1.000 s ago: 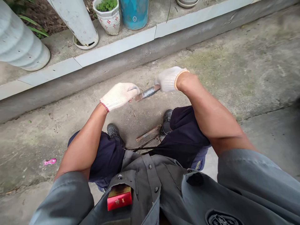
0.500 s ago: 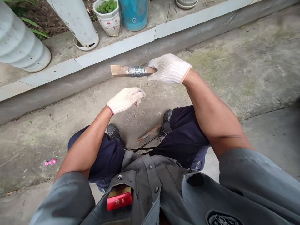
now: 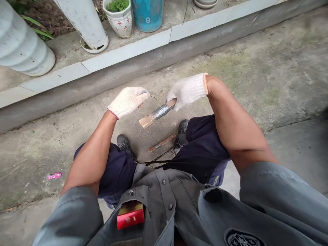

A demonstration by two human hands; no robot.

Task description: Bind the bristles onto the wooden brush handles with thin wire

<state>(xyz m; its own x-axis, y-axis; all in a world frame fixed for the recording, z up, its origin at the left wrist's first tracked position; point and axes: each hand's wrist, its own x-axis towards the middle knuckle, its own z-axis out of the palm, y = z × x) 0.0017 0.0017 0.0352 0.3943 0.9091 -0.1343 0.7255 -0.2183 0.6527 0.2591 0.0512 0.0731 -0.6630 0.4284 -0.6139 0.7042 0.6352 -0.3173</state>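
Both hands wear white knitted work gloves. My right hand (image 3: 188,91) is closed around the upper right end of a wooden stick (image 3: 146,121), which slants down to the left. Silvery wire (image 3: 161,111) is wound in a thick band about the stick's middle. A loose strand of that wire runs up from the coil to my left hand (image 3: 130,101), whose thumb and fingers are pinched on it. The left hand is beside the stick, a little apart from it. The stick's lower left end is bare wood.
A second wooden strip (image 3: 162,143) lies on the concrete between my shoes, near thin dark rods (image 3: 160,156). Ahead runs a tiled ledge (image 3: 128,51) bearing a white flowerpot (image 3: 118,20), a blue pot (image 3: 148,15) and tall white planters. A pink object (image 3: 54,175) lies at left.
My right hand has come down and tilted the stick from level to slanting, its left end lower. My left hand has moved slightly up and left, the wire still between its fingers.
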